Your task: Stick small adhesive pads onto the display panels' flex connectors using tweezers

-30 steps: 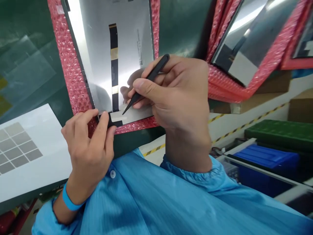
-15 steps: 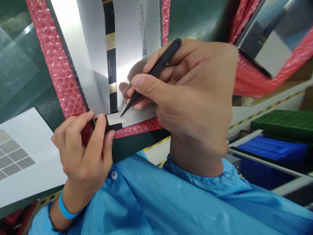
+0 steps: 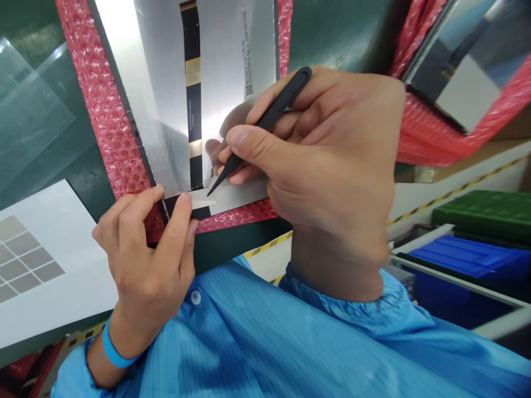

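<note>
A silver display panel [image 3: 161, 94] lies back-up on red bubble wrap [image 3: 103, 110]. A black flex cable [image 3: 193, 99] with gold patches runs down its middle. My right hand [image 3: 327, 149] is closed on black tweezers [image 3: 257, 130]; their tip touches a pale strip of tape [image 3: 203, 200] at the cable's lower end. My left hand [image 3: 145, 254] pinches the panel's near edge, thumb pressed on the left end of the tape and cable.
A white sheet with grey squares [image 3: 37, 260] lies at the left on the green mat [image 3: 37, 72]. More panels in red bubble wrap [image 3: 456, 94] stack at the upper right. Blue [image 3: 464, 262] and green [image 3: 485, 210] bins sit below the table edge on the right.
The view has shifted a little and come closer since one second ago. My hands keep the same grips; the tweezers' tip stays at the tape.
</note>
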A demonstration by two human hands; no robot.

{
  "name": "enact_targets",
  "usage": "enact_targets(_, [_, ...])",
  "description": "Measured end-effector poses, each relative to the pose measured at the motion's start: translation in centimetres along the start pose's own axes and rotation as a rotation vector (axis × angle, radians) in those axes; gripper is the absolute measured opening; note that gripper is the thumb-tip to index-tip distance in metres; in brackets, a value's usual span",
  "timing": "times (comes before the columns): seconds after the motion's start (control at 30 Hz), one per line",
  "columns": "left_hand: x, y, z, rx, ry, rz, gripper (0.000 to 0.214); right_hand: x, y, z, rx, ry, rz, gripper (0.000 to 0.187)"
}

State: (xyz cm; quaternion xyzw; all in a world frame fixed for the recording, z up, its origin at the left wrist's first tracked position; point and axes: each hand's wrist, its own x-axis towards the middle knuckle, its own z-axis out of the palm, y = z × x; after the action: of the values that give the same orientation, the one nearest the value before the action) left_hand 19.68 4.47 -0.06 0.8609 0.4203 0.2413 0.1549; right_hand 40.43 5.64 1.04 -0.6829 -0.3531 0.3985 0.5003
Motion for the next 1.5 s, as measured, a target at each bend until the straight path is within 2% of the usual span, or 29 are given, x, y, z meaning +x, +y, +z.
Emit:
enact_targets(0.17, [0.1,0.4,-0.4,0.067,-0.054,0.012,0.044,-0.3,0.0,0.1,-0.013,0.002,0.012,0.033])
enact_targets(0.3, [0.1,0.6,-0.4,0.106,-0.065,0.014,0.046,-0.6,0.1,0.7,-0.016,0.081,-0.022,0.029])
enact_targets(0.47, [-0.2,0.7,-0.4,0.162,-0.065,0.023,0.044,-0.8,0.3,1.0,-0.076,0.177,-0.096,0.033])
enact_targets(0.6, [-0.8,1.7,0.1,0.269,-0.084,0.027,0.047,-0.5,1.1,0.4,0.056,0.237,-0.096,0.028])
enact_targets(0.7, [-1.1,2.8,1.0,0.327,-0.100,0.022,0.060,-0.4,1.8,0.1,0.162,0.224,-0.114,0.024])
enact_targets(0.87, [-0.8,4.2,1.9,0.330,-0.183,-0.036,0.060,-0.4,2.5,0.1,0.184,0.205,-0.122,0.022])
enact_targets(1.07, [-1.0,4.2,0.3,0.340,-0.213,-0.262,0.049,-0.2,2.8,0.6,0.215,0.259,-0.105,0.023])
enact_targets(1.2, [-0.9,3.3,-0.7,0.349,-0.188,-0.302,0.047,0.0,2.8,0.9,0.259,0.278,-0.098,0.019])
enact_targets(1.27, [-0.1,2.8,-0.8,0.242,-0.115,-0.320,0.054,0.0,2.9,1.0,0.304,0.266,-0.069,0.017])
enact_targets(1.33, [1.4,2.3,-1.0,0.108,-0.047,-0.406,0.066,0.1,2.8,1.2,0.352,0.260,-0.025,0.017])
enact_targets(1.43, [4.6,1.5,-1.2,-0.177,-0.031,-0.670,0.083,0.4,2.9,1.7,0.414,0.283,0.029,0.022])
enact_targets(1.5, [6.4,0.8,-1.4,-0.359,-0.019,-0.801,0.085,0.9,3.1,2.1,0.451,0.288,0.044,0.027])
